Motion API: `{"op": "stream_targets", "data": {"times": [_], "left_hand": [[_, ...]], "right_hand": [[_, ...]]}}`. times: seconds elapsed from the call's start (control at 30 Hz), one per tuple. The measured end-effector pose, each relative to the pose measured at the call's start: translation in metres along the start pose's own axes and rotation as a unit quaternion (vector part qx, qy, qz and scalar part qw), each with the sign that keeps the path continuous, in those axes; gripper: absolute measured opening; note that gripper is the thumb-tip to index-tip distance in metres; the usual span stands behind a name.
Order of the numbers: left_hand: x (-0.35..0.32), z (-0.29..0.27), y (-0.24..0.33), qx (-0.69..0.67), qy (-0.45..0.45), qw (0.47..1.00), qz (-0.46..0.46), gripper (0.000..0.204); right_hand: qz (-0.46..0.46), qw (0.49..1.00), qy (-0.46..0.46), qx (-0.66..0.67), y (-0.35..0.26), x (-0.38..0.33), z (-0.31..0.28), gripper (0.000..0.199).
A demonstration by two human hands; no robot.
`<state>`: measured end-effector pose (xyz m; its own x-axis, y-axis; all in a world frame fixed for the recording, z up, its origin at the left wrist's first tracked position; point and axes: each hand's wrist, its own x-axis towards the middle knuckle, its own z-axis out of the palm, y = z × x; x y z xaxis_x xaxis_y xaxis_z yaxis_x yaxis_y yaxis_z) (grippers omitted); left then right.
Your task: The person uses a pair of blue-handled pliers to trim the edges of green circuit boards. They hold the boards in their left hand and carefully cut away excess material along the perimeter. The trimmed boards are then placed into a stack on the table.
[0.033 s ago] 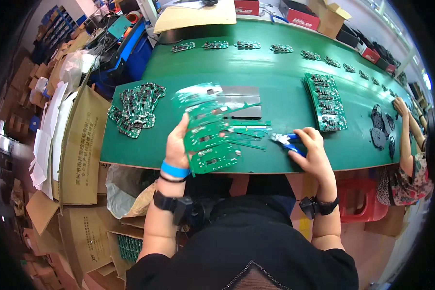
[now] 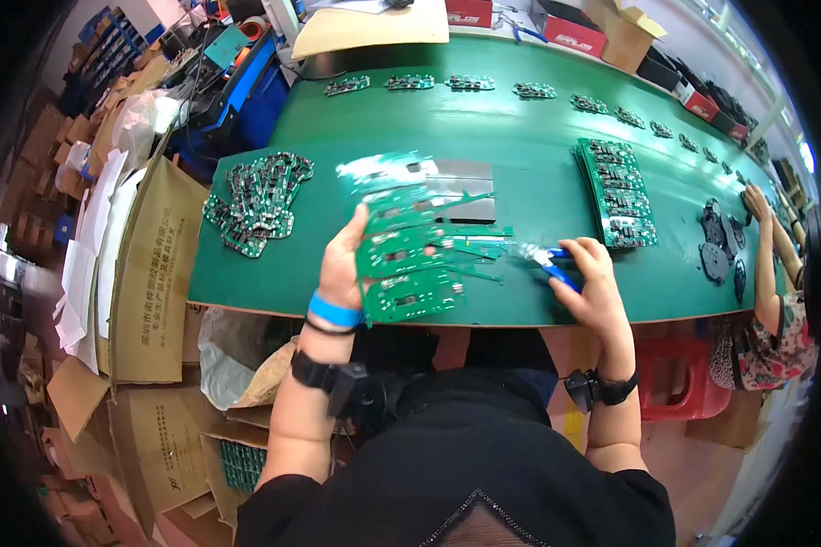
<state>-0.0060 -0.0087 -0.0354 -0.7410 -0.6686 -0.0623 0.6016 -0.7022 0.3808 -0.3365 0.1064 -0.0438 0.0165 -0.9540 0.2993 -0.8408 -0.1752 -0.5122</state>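
My left hand is closed on the left edge of a green circuit board panel, made of several joined boards and tilted above the bench. The panel's far end is smeared by motion. In my right hand is a pair of blue-handled side cutters, its jaws pointing left toward the panel but apart from it. Thin green cut-off strips lie between the panel and the cutters. Behind them sits a flat grey metal block, partly covered by the panel.
A heap of separate circuit boards lies at the left, and a stack of uncut panels at the right. Single boards line the far side of the green bench. Another person's hand is near black parts.
My left hand has shifted slightly right with the panel. The cutters have moved a little right, and my right hand still holds them.
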Motion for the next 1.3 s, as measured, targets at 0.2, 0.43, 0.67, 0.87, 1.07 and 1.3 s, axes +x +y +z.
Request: {"op": "stream_targets", "data": {"times": [0.2, 0.43, 0.67, 0.87, 1.07, 1.3], "left_hand": [[0.043, -0.02, -0.004, 0.154, 0.017, 0.987, -0.036, 0.058], [0.005, -0.015, -0.008, 0.057, 0.009, 0.998, -0.018, 0.065], [-0.016, -0.002, -0.02, 0.045, 0.045, 0.997, 0.033, 0.066], [-0.029, 0.01, -0.032, 0.144, 0.089, 0.982, 0.087, 0.05], [-0.033, 0.015, -0.036, 0.181, 0.073, 0.975, 0.105, 0.05], [-0.033, 0.02, -0.038, 0.219, 0.072, 0.967, 0.108, 0.049]], "right_hand": [[0.026, 0.987, 0.083, 0.133, -0.021, 0.019, 0.0, 0.045], [0.067, 0.972, 0.069, 0.213, -0.027, 0.028, 0.01, 0.049], [-0.075, 0.99, 0.083, 0.08, -0.078, 0.052, 0.026, 0.052], [-0.151, 0.981, 0.094, -0.076, -0.102, 0.068, 0.027, 0.058], [-0.159, 0.977, 0.086, -0.115, -0.109, 0.068, 0.022, 0.06], [-0.153, 0.978, 0.072, -0.123, -0.107, 0.065, 0.02, 0.063]]}}
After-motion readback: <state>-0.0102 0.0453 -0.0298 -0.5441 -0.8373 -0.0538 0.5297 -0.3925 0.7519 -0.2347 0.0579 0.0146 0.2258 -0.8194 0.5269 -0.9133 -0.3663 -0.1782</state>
